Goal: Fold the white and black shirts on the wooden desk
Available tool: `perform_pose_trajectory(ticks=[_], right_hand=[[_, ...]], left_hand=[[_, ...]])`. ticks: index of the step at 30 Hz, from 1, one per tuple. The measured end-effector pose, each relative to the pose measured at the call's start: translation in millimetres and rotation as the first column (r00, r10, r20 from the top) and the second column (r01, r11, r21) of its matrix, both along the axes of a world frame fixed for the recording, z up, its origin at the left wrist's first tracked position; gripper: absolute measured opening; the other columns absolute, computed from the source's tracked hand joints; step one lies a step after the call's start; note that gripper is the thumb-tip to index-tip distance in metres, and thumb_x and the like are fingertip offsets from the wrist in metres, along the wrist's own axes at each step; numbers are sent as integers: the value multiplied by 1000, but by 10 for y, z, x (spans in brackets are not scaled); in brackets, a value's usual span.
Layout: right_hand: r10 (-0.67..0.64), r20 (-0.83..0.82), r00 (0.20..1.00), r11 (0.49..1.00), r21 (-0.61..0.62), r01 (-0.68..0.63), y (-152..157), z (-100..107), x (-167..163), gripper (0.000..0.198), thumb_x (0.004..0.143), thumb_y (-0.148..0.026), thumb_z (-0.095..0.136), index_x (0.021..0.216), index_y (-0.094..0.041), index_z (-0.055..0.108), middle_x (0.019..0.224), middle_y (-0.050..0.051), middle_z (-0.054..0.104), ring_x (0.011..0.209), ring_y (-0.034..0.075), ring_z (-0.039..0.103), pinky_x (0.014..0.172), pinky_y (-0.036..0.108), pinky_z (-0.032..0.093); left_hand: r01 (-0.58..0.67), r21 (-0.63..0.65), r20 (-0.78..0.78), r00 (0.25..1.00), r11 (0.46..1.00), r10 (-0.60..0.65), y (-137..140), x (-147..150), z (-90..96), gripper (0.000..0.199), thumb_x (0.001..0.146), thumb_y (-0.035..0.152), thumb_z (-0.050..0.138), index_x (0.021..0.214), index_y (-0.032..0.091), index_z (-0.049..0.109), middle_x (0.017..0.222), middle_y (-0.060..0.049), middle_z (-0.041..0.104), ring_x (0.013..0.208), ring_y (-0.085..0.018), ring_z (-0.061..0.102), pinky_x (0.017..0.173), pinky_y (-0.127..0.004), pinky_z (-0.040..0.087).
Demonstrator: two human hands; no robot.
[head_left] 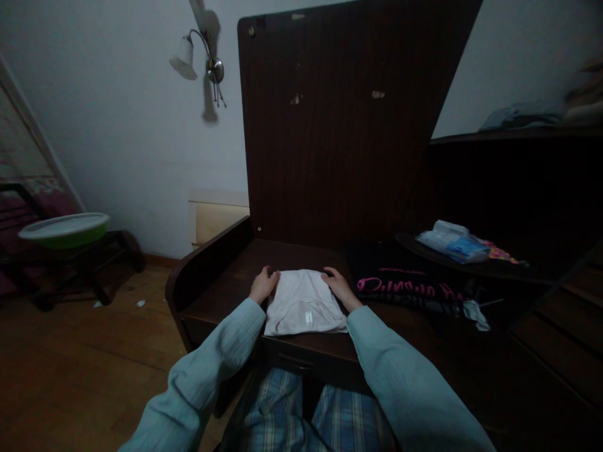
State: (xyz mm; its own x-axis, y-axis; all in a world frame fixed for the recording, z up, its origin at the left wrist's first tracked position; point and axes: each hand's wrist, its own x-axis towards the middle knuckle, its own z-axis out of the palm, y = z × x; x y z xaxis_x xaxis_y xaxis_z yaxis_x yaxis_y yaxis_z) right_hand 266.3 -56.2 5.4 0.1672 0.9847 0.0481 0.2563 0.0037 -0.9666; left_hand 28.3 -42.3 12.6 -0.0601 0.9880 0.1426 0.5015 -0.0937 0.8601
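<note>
A pale shirt (306, 298), folded into a flat block, lies on the dark wooden desk (214, 295) right in front of me. Its neckline and a small white label face my side. At the far left corner of the cloth, my left hand (262, 285) has its fingers curled at the edge. My right hand (342, 289) pinches the opposite far corner in the same way. Some fingertips are hidden by the cloth and the hands themselves.
To the right lies a black cloth (405, 276) with pink lettering, beside a shelf bearing a tissue pack (455, 242). A tall dark panel (339, 125) rises behind the desk. A green basin (66, 231) rests on a low stand at left; a lamp (183, 59) hangs on the wall.
</note>
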Motion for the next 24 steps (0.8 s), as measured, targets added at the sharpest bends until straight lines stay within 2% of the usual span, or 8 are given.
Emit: perform_pose_trajectory(ticks=[3, 7, 9, 11, 14, 20, 24], right_hand=[[61, -75, 995, 998, -11, -62, -40, -2, 21, 34, 59, -31, 60, 89, -15, 60, 48, -6, 50, 40, 9, 43, 40, 20, 30], [116, -222, 968, 992, 71, -103, -120, 46, 44, 28, 56, -33, 62, 79, -17, 64, 69, 0, 64, 60, 13, 55, 52, 22, 39], [116, -293, 949, 991, 102, -90, -151, 77, 40, 25, 56, -33, 61, 75, -18, 65, 81, 2, 66, 75, 15, 57, 61, 23, 41], [94, -326, 941, 995, 73, -74, -167, 99, 32, 22, 57, -33, 60, 73, -19, 66, 84, 2, 67, 82, 17, 57, 65, 24, 42], [89, -381, 920, 996, 34, -83, -166, 102, 42, 20, 55, -29, 63, 73, -19, 66, 84, 3, 68, 85, 19, 58, 70, 27, 44], [63, -443, 894, 996, 81, -30, -110, 29, 123, 23, 52, -27, 69, 74, -20, 67, 87, 4, 68, 86, 19, 60, 75, 30, 45], [10, -396, 918, 988, 146, 52, -39, -50, 132, 31, 51, -34, 68, 76, -18, 66, 85, 6, 68, 82, 19, 60, 71, 30, 46]], left_hand=[[-71, 70, 142, 988, 995, 60, 62, 63, -61, 40, 68, 24, 61, 105, 11, 55, 81, -7, 63, 76, -17, 58, 64, -23, 41], [44, 26, 467, 883, 999, -51, 66, 87, -80, 37, 63, 26, 64, 97, 11, 60, 62, 0, 58, 54, -10, 51, 50, -19, 37], [98, 28, 573, 814, 995, -96, 48, 70, -63, 33, 60, 31, 67, 88, 12, 63, 60, 1, 58, 51, -8, 49, 48, -18, 36], [129, 11, 645, 757, 992, -105, 29, 53, -41, 32, 57, 32, 69, 82, 13, 64, 63, 0, 60, 53, -8, 50, 49, -18, 37], [173, -46, 704, 705, 984, -91, 17, 39, -19, 33, 53, 29, 73, 81, 13, 64, 64, 0, 61, 55, -9, 53, 51, -19, 40], [176, -114, 777, 629, 978, -22, 41, -14, -7, 35, 50, 23, 76, 80, 12, 62, 63, -1, 62, 53, -9, 55, 52, -20, 42], [108, -70, 746, 665, 992, -20, 60, -59, -14, 37, 45, 28, 78, 73, 11, 60, 60, 0, 60, 54, -9, 55, 56, -22, 43]])
